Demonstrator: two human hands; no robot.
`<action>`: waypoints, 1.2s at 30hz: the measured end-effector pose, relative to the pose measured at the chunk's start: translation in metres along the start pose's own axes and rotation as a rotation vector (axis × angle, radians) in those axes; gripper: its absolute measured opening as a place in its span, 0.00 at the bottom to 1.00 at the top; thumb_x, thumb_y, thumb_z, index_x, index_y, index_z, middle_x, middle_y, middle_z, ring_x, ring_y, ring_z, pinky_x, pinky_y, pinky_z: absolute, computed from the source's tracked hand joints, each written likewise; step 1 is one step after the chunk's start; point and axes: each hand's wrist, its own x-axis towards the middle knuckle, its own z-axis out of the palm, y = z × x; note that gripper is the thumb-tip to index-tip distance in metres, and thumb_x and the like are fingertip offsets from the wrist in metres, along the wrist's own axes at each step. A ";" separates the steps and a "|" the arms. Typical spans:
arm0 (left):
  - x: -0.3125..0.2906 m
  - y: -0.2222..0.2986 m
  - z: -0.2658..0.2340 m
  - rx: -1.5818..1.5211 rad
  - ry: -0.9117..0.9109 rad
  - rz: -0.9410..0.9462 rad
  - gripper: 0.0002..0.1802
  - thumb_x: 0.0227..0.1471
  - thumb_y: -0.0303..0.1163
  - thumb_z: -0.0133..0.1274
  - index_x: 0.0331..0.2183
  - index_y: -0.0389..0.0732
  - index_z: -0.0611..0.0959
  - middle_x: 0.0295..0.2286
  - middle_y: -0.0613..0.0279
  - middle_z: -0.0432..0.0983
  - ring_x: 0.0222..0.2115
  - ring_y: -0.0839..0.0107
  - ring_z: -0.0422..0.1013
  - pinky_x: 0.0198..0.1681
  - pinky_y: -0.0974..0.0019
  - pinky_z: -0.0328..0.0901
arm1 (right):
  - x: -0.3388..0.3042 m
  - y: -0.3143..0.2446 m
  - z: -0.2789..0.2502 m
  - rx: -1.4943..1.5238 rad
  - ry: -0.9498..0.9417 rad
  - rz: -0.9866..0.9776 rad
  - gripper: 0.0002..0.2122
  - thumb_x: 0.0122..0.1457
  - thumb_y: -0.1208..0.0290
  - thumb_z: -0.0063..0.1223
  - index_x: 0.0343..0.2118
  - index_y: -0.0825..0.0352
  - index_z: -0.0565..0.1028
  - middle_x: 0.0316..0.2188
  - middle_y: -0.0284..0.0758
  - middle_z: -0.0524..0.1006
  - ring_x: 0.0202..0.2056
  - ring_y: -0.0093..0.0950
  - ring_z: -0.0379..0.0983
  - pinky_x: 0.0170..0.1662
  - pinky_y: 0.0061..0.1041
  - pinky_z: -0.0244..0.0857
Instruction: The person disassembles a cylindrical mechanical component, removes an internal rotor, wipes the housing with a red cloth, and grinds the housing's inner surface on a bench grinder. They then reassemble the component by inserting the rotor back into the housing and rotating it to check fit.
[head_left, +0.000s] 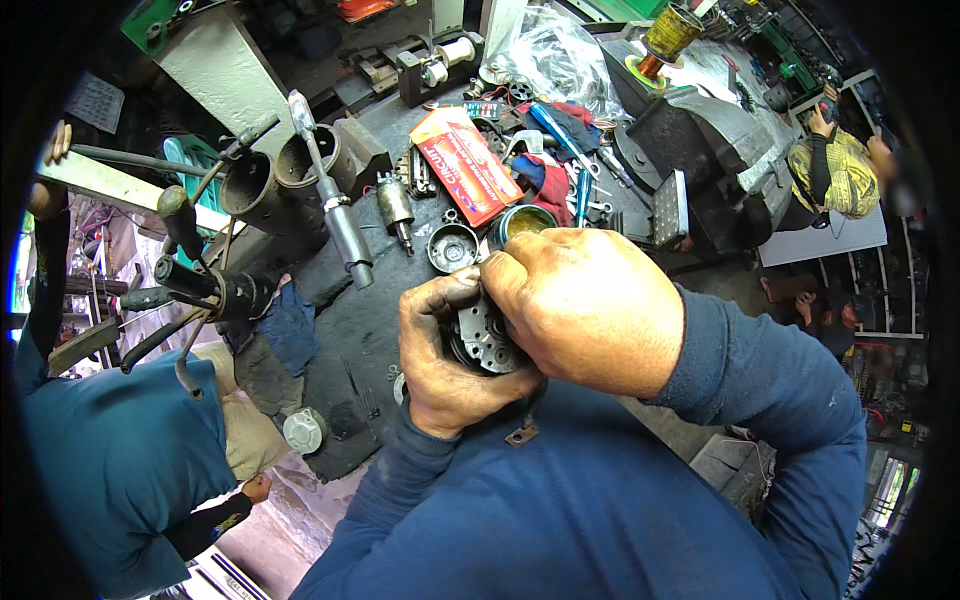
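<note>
My left hand [437, 365] is closed around a dark, round metal motor part [487, 340] with holes in its flat face, holding it just in front of my chest. A short lead ending in a flat metal tab [521, 436] with a hole hangs below it. Over the part's upper right side, my right hand [598, 308] is closed, its thumb and fingers pressed to the edge; whatever its fingertips pinch is hidden. Just beyond my hands stand an open tin of yellowish grease [527, 222] and a round metal end cap [453, 248]. A small motor armature [395, 208] lies farther left.
A red and white box [466, 165], blue-handled screwdriver [560, 130] and wrenches clutter the bench behind my hands. A large vise [705, 165] stands right. Metal pipes [255, 190] and a cylindrical tool [346, 235] are left. One person [125, 450] stands left; another [840, 172] is far right.
</note>
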 end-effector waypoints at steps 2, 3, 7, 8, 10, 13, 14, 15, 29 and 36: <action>0.000 0.001 0.001 -0.019 -0.015 -0.020 0.51 0.26 0.27 0.82 0.52 0.37 0.70 0.47 0.56 0.74 0.48 0.66 0.75 0.54 0.61 0.72 | -0.003 0.001 -0.001 0.012 0.018 0.015 0.08 0.52 0.73 0.58 0.33 0.71 0.74 0.27 0.44 0.77 0.29 0.44 0.79 0.33 0.40 0.75; 0.000 0.001 0.002 -0.032 -0.015 -0.057 0.51 0.26 0.28 0.82 0.52 0.37 0.70 0.47 0.56 0.74 0.48 0.65 0.75 0.54 0.61 0.72 | -0.004 0.002 -0.002 0.014 -0.017 0.033 0.08 0.52 0.73 0.59 0.33 0.70 0.74 0.27 0.44 0.77 0.29 0.44 0.79 0.33 0.40 0.75; 0.002 -0.001 0.005 -0.063 -0.052 -0.080 0.51 0.26 0.28 0.83 0.52 0.38 0.70 0.47 0.54 0.73 0.48 0.64 0.74 0.55 0.59 0.71 | -0.008 0.017 -0.004 0.102 -0.069 0.022 0.09 0.51 0.74 0.61 0.32 0.70 0.74 0.27 0.44 0.77 0.30 0.45 0.80 0.33 0.41 0.74; 0.004 -0.003 0.006 -0.116 -0.049 -0.056 0.51 0.26 0.29 0.83 0.52 0.38 0.70 0.47 0.54 0.72 0.48 0.63 0.74 0.55 0.59 0.70 | -0.009 0.022 -0.004 0.134 -0.079 0.014 0.09 0.51 0.74 0.61 0.32 0.70 0.74 0.27 0.43 0.77 0.30 0.45 0.80 0.34 0.41 0.74; 0.007 -0.006 0.006 -0.123 -0.049 -0.017 0.51 0.26 0.29 0.83 0.52 0.39 0.70 0.47 0.54 0.72 0.48 0.62 0.74 0.56 0.58 0.70 | -0.010 0.029 -0.003 0.148 -0.074 -0.036 0.11 0.49 0.74 0.63 0.35 0.70 0.76 0.28 0.42 0.78 0.31 0.43 0.79 0.34 0.39 0.74; 0.006 -0.002 0.007 -0.137 -0.022 -0.055 0.51 0.26 0.31 0.83 0.52 0.40 0.70 0.47 0.54 0.73 0.48 0.61 0.73 0.56 0.56 0.68 | -0.006 0.038 0.001 0.109 0.147 -0.274 0.15 0.46 0.72 0.63 0.39 0.69 0.78 0.31 0.39 0.77 0.32 0.38 0.78 0.35 0.36 0.73; 0.006 0.001 0.005 -0.065 -0.026 -0.052 0.51 0.25 0.31 0.83 0.51 0.39 0.70 0.47 0.54 0.73 0.48 0.62 0.73 0.56 0.56 0.68 | -0.003 0.041 0.003 0.083 0.247 -0.369 0.17 0.46 0.72 0.63 0.41 0.69 0.79 0.32 0.38 0.77 0.32 0.36 0.78 0.35 0.35 0.73; 0.005 0.005 0.004 0.013 -0.039 -0.053 0.51 0.25 0.31 0.83 0.51 0.39 0.70 0.47 0.54 0.73 0.48 0.62 0.73 0.56 0.56 0.68 | 0.004 0.044 0.006 0.056 0.332 -0.496 0.20 0.45 0.68 0.61 0.44 0.67 0.80 0.33 0.34 0.76 0.33 0.31 0.75 0.36 0.31 0.72; 0.005 0.011 -0.007 0.239 -0.101 -0.003 0.51 0.20 0.32 0.80 0.50 0.36 0.75 0.46 0.56 0.72 0.48 0.62 0.73 0.54 0.58 0.68 | 0.041 0.050 0.003 0.077 0.038 -0.804 0.13 0.56 0.63 0.62 0.38 0.62 0.71 0.28 0.32 0.72 0.24 0.27 0.74 0.27 0.28 0.70; 0.005 0.011 -0.007 0.120 -0.059 -0.121 0.50 0.21 0.31 0.79 0.51 0.37 0.75 0.46 0.56 0.73 0.49 0.63 0.73 0.55 0.59 0.68 | 0.048 0.046 -0.007 0.031 -0.038 -0.854 0.13 0.56 0.63 0.61 0.38 0.64 0.74 0.32 0.34 0.74 0.27 0.30 0.76 0.30 0.30 0.75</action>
